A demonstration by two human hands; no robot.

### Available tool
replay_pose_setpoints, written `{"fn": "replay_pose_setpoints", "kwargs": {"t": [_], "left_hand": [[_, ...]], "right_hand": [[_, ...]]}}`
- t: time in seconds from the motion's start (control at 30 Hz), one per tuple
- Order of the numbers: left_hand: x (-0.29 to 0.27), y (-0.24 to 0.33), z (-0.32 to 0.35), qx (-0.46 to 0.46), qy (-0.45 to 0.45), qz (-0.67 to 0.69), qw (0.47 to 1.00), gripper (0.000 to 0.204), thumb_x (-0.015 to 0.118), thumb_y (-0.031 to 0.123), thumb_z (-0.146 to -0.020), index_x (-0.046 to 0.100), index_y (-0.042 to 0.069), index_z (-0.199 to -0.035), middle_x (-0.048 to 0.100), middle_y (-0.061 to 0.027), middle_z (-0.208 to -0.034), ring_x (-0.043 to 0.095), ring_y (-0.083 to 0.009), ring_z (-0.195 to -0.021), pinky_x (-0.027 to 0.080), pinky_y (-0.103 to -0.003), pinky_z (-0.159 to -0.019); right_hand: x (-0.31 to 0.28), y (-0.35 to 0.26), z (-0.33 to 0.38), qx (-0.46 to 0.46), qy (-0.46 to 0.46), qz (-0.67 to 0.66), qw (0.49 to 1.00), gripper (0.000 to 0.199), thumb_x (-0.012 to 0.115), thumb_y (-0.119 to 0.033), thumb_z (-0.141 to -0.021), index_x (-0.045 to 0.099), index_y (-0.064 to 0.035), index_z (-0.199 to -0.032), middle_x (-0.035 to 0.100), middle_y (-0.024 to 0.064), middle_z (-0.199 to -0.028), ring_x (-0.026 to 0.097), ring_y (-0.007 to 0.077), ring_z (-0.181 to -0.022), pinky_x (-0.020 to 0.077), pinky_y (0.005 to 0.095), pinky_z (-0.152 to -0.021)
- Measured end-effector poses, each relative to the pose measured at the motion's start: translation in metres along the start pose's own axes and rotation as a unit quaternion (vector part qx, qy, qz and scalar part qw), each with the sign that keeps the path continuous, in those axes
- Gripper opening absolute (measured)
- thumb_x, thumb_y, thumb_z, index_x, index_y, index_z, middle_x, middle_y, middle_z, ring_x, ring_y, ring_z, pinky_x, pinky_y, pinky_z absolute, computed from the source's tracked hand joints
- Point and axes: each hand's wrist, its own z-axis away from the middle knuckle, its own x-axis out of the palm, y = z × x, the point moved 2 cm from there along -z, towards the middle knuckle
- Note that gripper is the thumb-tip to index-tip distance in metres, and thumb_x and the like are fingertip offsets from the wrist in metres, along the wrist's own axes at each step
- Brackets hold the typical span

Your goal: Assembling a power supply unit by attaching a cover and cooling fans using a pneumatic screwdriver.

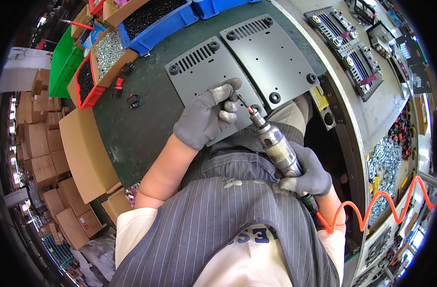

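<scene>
Seen from above, a person in a grey striped apron leaned over a dark green table (132, 129). The left hand (206, 117), in a grey glove, pressed down on the near edge of a grey metal plate (204, 67) with ventilation slots and black round feet at its corners; its fingers were curled, pinching something too small to make out beside the tool's tip. The right hand (309, 174), also gloved, had its grip closed fully around the body of a pneumatic screwdriver (276, 146), whose red-tipped bit met the plate's near corner. The palm hid the tool's rear end, from which a coiled orange air hose (386, 203) ran off right. A second matching plate (271, 52) lay just beside the first, their edges touching or overlapping. Bins of screws (108, 48) lined the table's far left edge, partly cut off, and cardboard boxes (41, 153) stood below at left, bent by the lens.
</scene>
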Motion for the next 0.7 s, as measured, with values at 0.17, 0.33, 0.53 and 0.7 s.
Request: {"fn": "replay_pose_setpoints", "kwargs": {"t": [0.17,0.33,0.53,0.7], "left_hand": [[0.004,-0.008,0.002,-0.013,-0.001,0.014,1.0,0.025,0.053,0.014,-0.089,0.053,-0.001,-0.11,0.056,-0.0082,-0.086,0.048,-0.0115,-0.067,0.04,-0.021,-0.053],[0.004,-0.017,-0.002,-0.02,-0.006,0.02,1.0,0.025,0.053,0.015,-0.089,0.053,-0.001,-0.109,0.057,-0.0085,-0.085,0.048,-0.0104,-0.064,0.04,-0.021,-0.053],[0.012,-0.02,-0.004,0.014,0.027,-0.121,0.992,0.025,0.053,0.016,-0.089,0.054,-0.002,-0.107,0.055,-0.0049,-0.078,0.048,-0.0076,-0.063,0.039,-0.021,-0.053],[0.023,-0.019,-0.007,0.072,0.057,-0.344,0.934,0.023,0.053,0.016,-0.09,0.058,-0.003,-0.102,0.051,-0.0012,-0.074,0.045,-0.0058,-0.061,0.037,-0.019,-0.052]], "right_hand": [[-0.005,0.019,0.002,-0.062,-0.025,-0.006,0.998,0.066,0.078,-0.019,-0.055,0.052,0.0002,-0.112,0.058,0.0029,-0.072,0.053,0.0083,-0.055,0.0447,0.0233,-0.052],[-0.008,0.023,0.003,-0.083,-0.027,0.011,0.996,0.066,0.078,-0.02,-0.056,0.051,0.0003,-0.112,0.057,0.0024,-0.071,0.053,0.0083,-0.054,0.0445,0.0229,-0.051],[-0.011,0.03,0.005,-0.088,-0.019,0.009,0.996,0.064,0.076,-0.024,-0.058,0.051,0.0,-0.112,0.059,0.0044,-0.072,0.055,0.0107,-0.057,0.0458,0.025,-0.055],[-0.01,0.03,0.006,-0.086,0.061,0.084,0.991,0.067,0.076,-0.028,-0.054,0.052,0.003,-0.108,0.06,0.0074,-0.079,0.056,0.0129,-0.068,0.0456,0.0261,-0.067]]}}
